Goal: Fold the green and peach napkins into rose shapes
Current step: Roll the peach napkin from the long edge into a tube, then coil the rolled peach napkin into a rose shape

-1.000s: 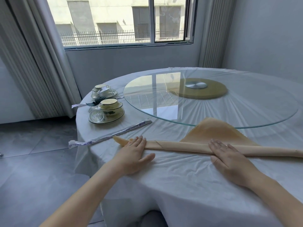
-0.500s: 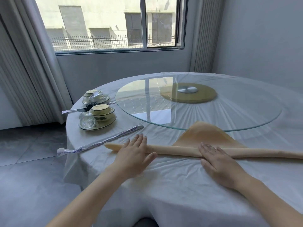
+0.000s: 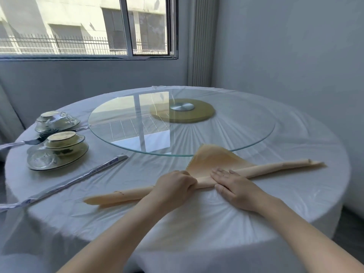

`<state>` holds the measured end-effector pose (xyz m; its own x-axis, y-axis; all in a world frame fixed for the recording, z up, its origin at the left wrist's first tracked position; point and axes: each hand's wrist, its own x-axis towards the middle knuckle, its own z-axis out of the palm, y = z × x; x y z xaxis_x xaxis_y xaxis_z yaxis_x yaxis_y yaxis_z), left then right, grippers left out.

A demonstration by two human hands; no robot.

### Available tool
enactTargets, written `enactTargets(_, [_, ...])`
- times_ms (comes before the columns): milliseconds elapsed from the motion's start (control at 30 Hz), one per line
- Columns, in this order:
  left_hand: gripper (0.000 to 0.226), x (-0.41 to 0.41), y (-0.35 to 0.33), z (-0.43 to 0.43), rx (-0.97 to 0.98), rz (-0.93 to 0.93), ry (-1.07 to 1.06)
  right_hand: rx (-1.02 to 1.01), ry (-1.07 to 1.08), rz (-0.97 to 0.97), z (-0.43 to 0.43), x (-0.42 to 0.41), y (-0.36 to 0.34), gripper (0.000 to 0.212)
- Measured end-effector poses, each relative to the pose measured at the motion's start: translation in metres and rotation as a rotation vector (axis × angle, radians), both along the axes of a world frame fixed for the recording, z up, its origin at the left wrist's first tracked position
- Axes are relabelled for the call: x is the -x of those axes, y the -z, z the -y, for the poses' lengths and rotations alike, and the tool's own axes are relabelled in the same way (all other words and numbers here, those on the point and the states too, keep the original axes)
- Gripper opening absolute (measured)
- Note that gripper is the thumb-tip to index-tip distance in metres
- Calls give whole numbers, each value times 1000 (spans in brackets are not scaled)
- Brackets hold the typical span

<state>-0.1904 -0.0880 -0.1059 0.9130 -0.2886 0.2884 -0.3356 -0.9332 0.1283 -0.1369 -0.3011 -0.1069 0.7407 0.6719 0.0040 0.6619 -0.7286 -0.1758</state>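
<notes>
Standing at left are two wrapped bowl sets point(image 3: 65, 143). The peach napkin point(image 3: 279, 166), rolled long, lies across the tablecloth point(image 3: 197, 223) near its front edge. The left hand point(image 3: 175, 184) grips the roll mid-length, fingers curled round it; the right hand point(image 3: 234, 186), just beside, presses it with straight fingers.

one head-worn wide view looks forward and down, close over the table point(image 3: 295, 154), toward the window point(image 3: 78, 26).

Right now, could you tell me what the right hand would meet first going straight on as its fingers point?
Likely the flat flap of the peach napkin, just ahead of the right hand; beyond it, the glass turntable, depth unclear.
</notes>
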Motion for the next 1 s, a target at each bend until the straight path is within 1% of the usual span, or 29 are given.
enactTargets(33, [25, -2, -1, 8, 7, -1, 12, 9, 9, -2, 8, -2, -1, 49])
enactTargets(133, [23, -9, -5, 37, 10, -11, 37, 96, 70, 57, 29, -9, -5, 65])
enactTargets(233, [23, -22, -5, 65, 5, -14, 40, 244, 211, 180, 41, -13, -12, 49])
enactTargets(267, [23, -27, -4, 74, 8, -13, 44, 266, 260, 207, 42, -13, -13, 48])
enactTargets(367, [24, -43, 1, 96, 18, -5, 50, 238, 356, 210, 47, -8, -12, 54])
enactTargets(467, [25, -53, 6, 108, 37, 13, 68, 168, 356, 147, 53, -2, -3, 66])
enactTargets(500, [25, -54, 7, 110, 46, 6, 78, 147, 348, 122, 55, -1, -1, 66])
enactTargets(567, [24, -53, 5, 106, 56, -34, 121, 106, 347, 58, 56, 0, 2, 55])
enactTargets(600, [25, -50, 2, 101, 67, -63, 155, 79, 347, 35, 56, 1, 3, 53])
enactTargets(700, [33, -37, -9, 73, 104, -145, 283, 10, 347, 6, 54, 2, 5, 51])
enactTargets(833, [25, -23, -18, 25, 162, -269, 383, -12, 368, 10, 53, 4, 5, 50])
enactTargets(1000, [21, -15, -29, -13, 154, -444, 343, -11, 420, 53, 41, 11, 0, 52])
